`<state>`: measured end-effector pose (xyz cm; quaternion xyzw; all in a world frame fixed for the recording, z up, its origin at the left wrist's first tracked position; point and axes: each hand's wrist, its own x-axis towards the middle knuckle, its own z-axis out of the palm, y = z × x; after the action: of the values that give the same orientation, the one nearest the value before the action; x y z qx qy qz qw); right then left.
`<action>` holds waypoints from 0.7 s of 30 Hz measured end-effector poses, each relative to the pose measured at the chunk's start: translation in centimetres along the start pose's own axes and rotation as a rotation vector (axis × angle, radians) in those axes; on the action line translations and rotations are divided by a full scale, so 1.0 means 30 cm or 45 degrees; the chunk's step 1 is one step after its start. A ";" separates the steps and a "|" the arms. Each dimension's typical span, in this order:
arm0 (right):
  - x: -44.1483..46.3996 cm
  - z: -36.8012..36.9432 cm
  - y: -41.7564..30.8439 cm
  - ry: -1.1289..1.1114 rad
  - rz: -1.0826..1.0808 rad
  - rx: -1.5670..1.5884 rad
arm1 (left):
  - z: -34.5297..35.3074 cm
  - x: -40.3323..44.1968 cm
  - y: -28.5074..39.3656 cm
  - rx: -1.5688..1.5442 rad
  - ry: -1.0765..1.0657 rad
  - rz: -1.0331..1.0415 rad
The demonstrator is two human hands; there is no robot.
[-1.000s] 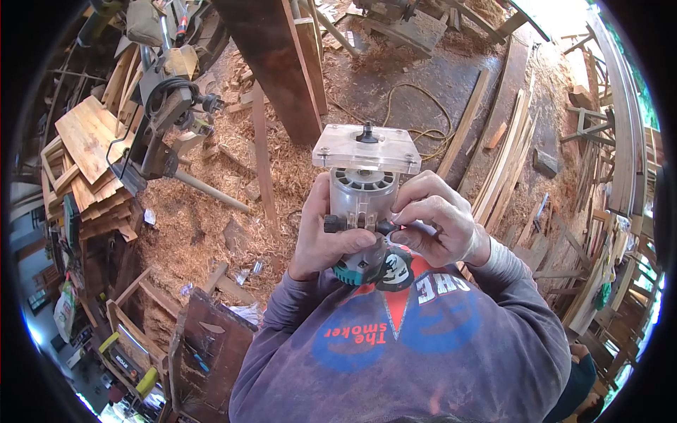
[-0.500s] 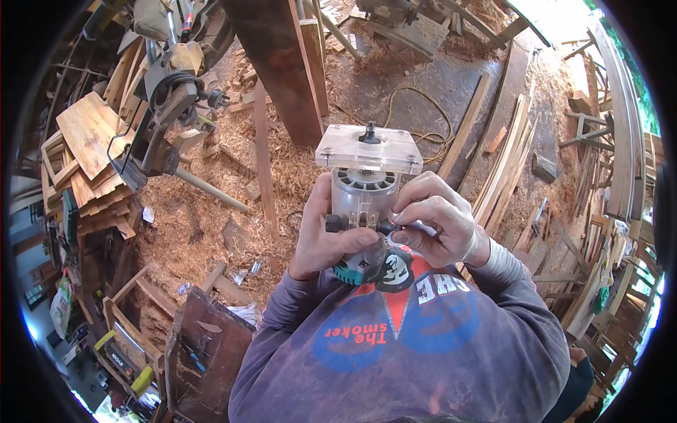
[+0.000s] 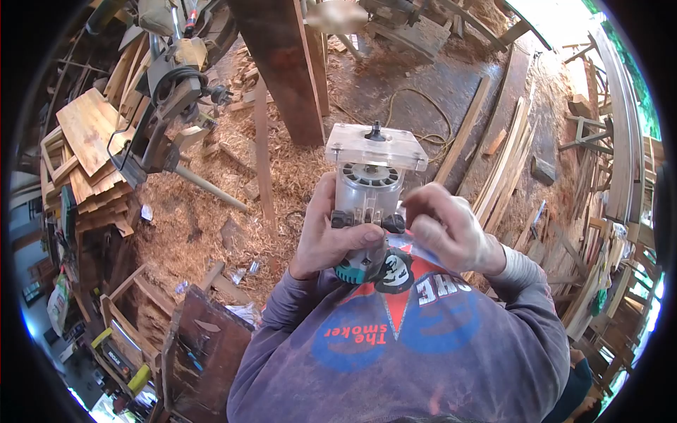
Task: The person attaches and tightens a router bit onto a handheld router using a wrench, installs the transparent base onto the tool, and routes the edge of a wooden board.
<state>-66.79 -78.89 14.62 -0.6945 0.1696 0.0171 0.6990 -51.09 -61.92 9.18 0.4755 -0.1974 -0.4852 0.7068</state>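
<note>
Evidently gripping the router [image 3: 367,197] in the left hand [image 3: 326,236], base [image 3: 376,146] up, before the shirt [image 3: 395,384]; curling the right hand [image 3: 451,229] near the knob [image 3: 393,224], hard to tell whether empty. Already fitted with base and bit [image 3: 374,131]; cannot tell knob tightness or what remains. Reads "The smoker", inverted, on shirt; apparently "RYOBI" on a tool [image 3: 121,362]; nothing legible on router.

Faded purple sweatshirt [image 3: 402,377] with red lettering [image 3: 365,333].

Both arms [image 3: 290,304] bend inward, the left hand [image 3: 326,236] gripping with thumb [image 3: 365,236] extended, the right hand [image 3: 455,229] curling its fingers [image 3: 431,202].
</note>
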 end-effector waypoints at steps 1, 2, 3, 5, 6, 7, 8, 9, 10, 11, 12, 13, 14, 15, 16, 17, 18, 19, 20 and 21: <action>0.001 0.008 0.002 0.228 -0.605 -0.666 | -0.004 0.001 -0.003 -0.015 -0.002 -0.005; 0.002 -0.001 -0.010 0.157 -0.681 -0.738 | -0.005 0.003 -0.006 -0.030 -0.006 -0.011; 0.012 -0.001 0.003 0.160 -0.681 -0.739 | -0.005 0.005 -0.010 -0.029 -0.009 -0.012; 0.037 0.012 0.043 0.226 -0.994 -0.807 | -0.002 0.007 -0.014 -0.052 0.001 -0.004; 0.044 0.015 0.045 0.212 -1.030 -0.792 | -0.002 0.009 -0.012 -0.050 -0.002 -0.001; 0.047 0.014 0.047 0.211 -1.035 -0.793 | -0.004 0.010 -0.008 -0.037 -0.010 -0.010; 0.050 0.017 0.049 0.215 -1.051 -0.814 | -0.006 0.009 -0.006 -0.025 -0.015 -0.021; 0.053 0.019 0.052 0.219 -1.067 -0.836 | -0.011 0.008 -0.009 -0.023 -0.012 -0.016; 0.055 0.020 0.056 0.216 -1.071 -0.835 | -0.018 0.008 -0.019 -0.053 -0.046 0.014; 0.055 0.022 0.060 0.228 -1.067 -0.830 | -0.023 0.008 -0.030 -0.084 -0.082 0.044; 0.055 0.021 0.061 0.241 -1.062 -0.826 | -0.028 0.009 -0.041 -0.084 -0.083 0.044; 0.055 0.018 0.060 0.243 -1.062 -0.828 | -0.029 0.013 -0.050 -0.063 -0.085 0.106; 0.055 0.015 0.058 0.238 -1.067 -0.829 | -0.029 0.016 -0.055 -0.043 -0.087 0.168; 0.055 0.014 0.056 0.231 -1.072 -0.830 | -0.029 0.016 -0.054 -0.044 -0.089 0.168; 0.054 0.014 0.056 0.232 -1.071 -0.831 | -0.023 0.016 -0.040 0.030 -0.074 0.143; 0.052 0.016 0.055 0.241 -1.064 -0.829 | -0.019 0.016 -0.032 0.105 -0.058 0.117; 0.050 0.018 0.055 0.251 -1.057 -0.827 | -0.017 0.015 -0.032 0.105 -0.058 0.117; 0.049 0.021 0.053 0.251 -1.056 -0.828 | -0.013 0.015 -0.032 0.117 -0.046 0.112; 0.049 0.025 0.050 0.261 -1.042 -0.767 | -0.011 0.017 -0.032 0.130 -0.034 0.107; 0.048 0.026 0.048 0.272 -1.026 -0.706 | -0.011 0.018 -0.034 0.130 -0.035 0.106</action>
<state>-65.65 -78.38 12.85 -0.8623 -0.0526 -0.2811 0.4179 -51.11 -62.29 8.06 0.4955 -0.2512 -0.4510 0.6985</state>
